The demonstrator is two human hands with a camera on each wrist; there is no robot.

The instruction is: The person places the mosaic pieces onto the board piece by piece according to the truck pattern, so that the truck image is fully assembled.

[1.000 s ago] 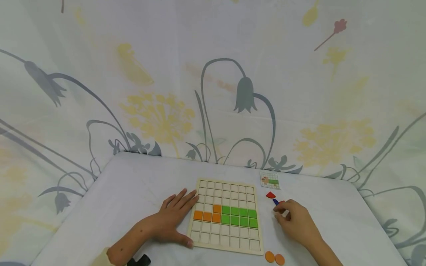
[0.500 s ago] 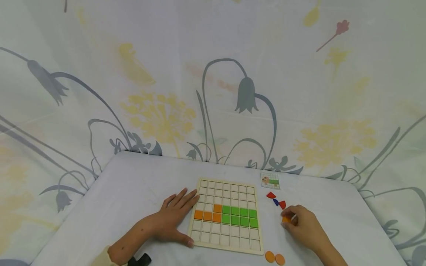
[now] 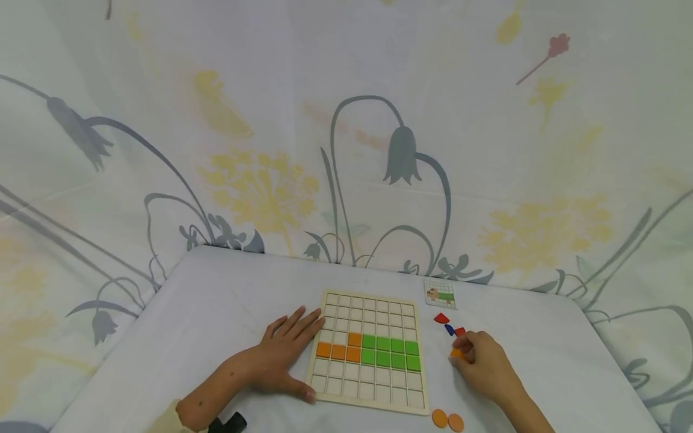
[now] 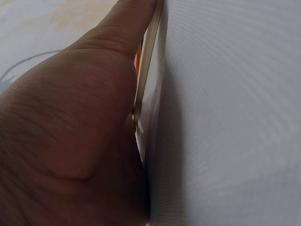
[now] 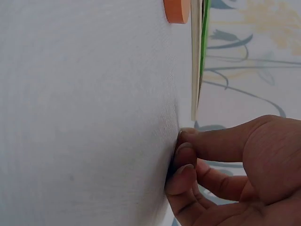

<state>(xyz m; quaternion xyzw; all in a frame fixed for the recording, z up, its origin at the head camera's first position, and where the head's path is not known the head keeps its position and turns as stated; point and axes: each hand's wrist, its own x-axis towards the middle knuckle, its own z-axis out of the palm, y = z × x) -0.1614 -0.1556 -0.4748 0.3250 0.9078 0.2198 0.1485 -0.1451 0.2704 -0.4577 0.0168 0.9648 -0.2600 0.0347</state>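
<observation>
Head view: whole layout shown. Wooden grid board [image 3: 368, 352] lay near the front edge of the table [image 3: 216, 313], at its middle. Left hand [image 3: 284, 355] rested flat on the cloth, fingers straight and spread, fingertips against the board's left edge, thumb along its front left corner; nothing grasped. Right hand [image 3: 484, 364] sat just off the board's right edge, fingers curled, pinching a small orange piece [image 3: 457, 353] at the fingertips.

Board contents: orange tiles [image 3: 338, 350] filling three cells of one row plus one cell above, toward the left side; green tiles [image 3: 390, 352] filling two rows beside them out to the right edge; remaining cells bare.

Off the board, toward the table's right edge: pattern card [image 3: 440, 294] beyond the far right corner of the board; red piece [image 3: 441, 318], blue piece [image 3: 449, 329] and a second red piece [image 3: 460, 331] between card and right hand; two orange discs [image 3: 447, 420] at the table's front edge.

Left wrist view: only the thumb [image 4: 127, 28] pressed along the thin board edge [image 4: 149, 70], seen edge-on.

Right wrist view: fingertips [image 5: 183, 160] bunched against the cloth, held piece hidden; one orange disc [image 5: 177, 10] and the board's edge [image 5: 195, 61] seen side-on, green showing on its face.
</observation>
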